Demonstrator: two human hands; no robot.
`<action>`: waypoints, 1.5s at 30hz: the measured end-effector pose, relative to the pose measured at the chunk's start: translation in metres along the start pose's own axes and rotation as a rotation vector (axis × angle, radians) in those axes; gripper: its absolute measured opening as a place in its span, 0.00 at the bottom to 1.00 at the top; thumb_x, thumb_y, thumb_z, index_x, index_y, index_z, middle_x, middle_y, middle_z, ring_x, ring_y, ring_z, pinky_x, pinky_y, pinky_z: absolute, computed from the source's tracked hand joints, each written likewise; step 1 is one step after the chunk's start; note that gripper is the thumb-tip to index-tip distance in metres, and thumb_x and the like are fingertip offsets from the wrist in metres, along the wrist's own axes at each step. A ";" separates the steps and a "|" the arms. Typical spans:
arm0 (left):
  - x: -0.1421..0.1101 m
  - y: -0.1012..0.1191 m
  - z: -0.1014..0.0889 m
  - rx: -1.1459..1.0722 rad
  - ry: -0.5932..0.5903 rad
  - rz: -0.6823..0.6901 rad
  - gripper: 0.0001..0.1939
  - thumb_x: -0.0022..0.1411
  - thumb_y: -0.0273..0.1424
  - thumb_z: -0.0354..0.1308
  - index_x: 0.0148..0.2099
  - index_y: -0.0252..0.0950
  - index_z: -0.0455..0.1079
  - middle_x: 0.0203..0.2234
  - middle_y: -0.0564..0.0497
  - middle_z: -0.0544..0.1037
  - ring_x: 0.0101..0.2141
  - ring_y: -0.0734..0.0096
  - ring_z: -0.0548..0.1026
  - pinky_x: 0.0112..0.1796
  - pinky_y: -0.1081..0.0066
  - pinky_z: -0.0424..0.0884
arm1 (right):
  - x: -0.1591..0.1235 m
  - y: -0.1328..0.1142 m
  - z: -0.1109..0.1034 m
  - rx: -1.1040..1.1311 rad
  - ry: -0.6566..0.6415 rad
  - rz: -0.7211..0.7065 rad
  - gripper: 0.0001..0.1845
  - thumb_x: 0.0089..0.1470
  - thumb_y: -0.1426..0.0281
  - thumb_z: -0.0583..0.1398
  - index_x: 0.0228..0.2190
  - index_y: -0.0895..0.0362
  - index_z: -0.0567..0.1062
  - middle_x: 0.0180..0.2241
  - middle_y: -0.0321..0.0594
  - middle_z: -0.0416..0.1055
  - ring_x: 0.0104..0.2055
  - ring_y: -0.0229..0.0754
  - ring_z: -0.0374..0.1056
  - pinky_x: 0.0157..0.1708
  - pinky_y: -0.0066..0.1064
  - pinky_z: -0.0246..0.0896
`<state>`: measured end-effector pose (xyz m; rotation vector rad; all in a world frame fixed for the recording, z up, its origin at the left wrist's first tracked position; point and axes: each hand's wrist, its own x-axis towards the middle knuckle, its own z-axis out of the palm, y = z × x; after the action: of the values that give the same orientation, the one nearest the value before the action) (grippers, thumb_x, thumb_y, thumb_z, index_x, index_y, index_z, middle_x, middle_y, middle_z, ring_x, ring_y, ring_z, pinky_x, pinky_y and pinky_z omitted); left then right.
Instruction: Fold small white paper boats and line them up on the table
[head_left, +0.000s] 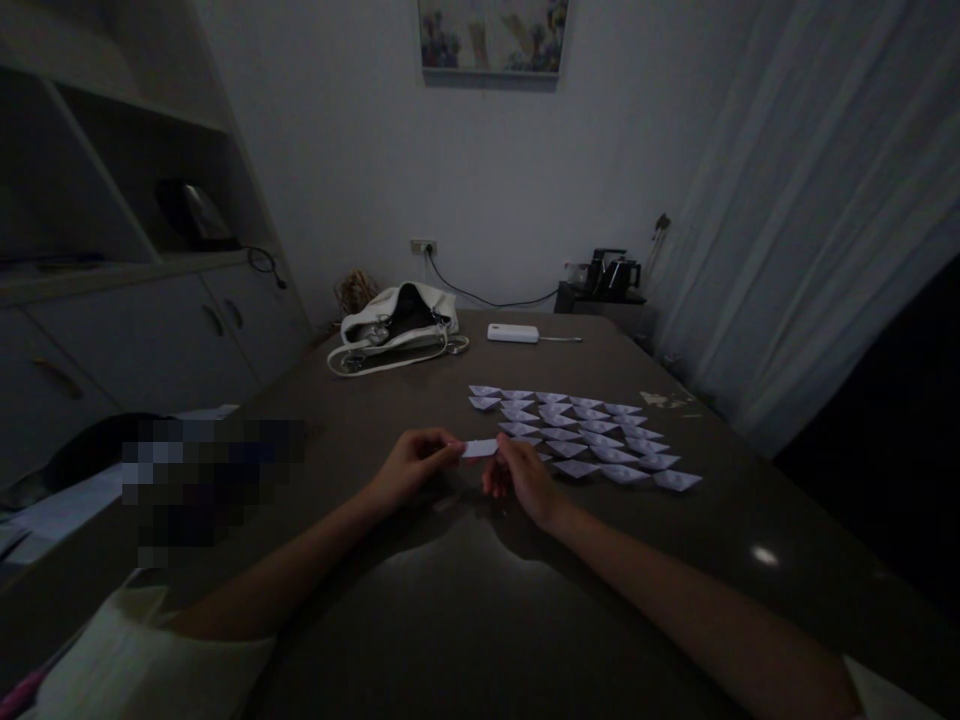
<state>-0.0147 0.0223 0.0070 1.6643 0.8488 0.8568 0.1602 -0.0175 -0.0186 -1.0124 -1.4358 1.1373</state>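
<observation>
Between my two hands, just above the table, is a small white strip of folded paper (480, 449). My left hand (417, 462) pinches its left end between thumb and fingers. At the other end, my right hand (523, 480) grips it with thumb and forefinger, the remaining fingers curled below. Several folded white paper boats (600, 440) stand in rows on the table, just beyond and to the right of my right hand. The nearest boats on the left of the group are partly hidden behind that hand.
A dark table (480, 620) spreads out before me. Toward its far end lie a white handbag (401, 325) and a white power bank (513, 333) with a short cable. Loose papers (67, 510) are at the left, and a small scrap patch (670, 400) is at the right edge.
</observation>
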 end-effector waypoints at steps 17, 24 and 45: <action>-0.002 0.002 0.000 -0.056 0.017 -0.050 0.15 0.52 0.40 0.60 0.27 0.31 0.68 0.17 0.56 0.67 0.19 0.79 0.62 0.19 0.79 0.55 | -0.002 -0.001 0.002 -0.005 0.004 -0.039 0.33 0.56 0.49 0.47 0.14 0.59 0.69 0.13 0.36 0.64 0.14 0.31 0.57 0.16 0.24 0.51; 0.001 -0.003 -0.002 -0.066 0.017 -0.019 0.15 0.52 0.40 0.61 0.27 0.31 0.68 0.17 0.57 0.67 0.18 0.79 0.62 0.19 0.79 0.55 | -0.004 -0.005 0.002 -0.048 -0.037 -0.035 0.19 0.54 0.60 0.53 0.25 0.61 0.75 0.14 0.33 0.64 0.15 0.31 0.58 0.16 0.23 0.51; 0.000 -0.004 -0.002 -0.043 -0.084 -0.014 0.13 0.53 0.38 0.60 0.32 0.31 0.68 0.22 0.54 0.72 0.22 0.76 0.68 0.24 0.77 0.61 | -0.001 -0.003 0.002 -0.027 -0.011 0.011 0.17 0.54 0.62 0.53 0.23 0.59 0.72 0.13 0.32 0.63 0.15 0.31 0.58 0.15 0.22 0.51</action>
<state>-0.0164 0.0242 0.0033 1.6437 0.7783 0.7848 0.1587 -0.0187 -0.0161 -1.0352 -1.4597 1.1354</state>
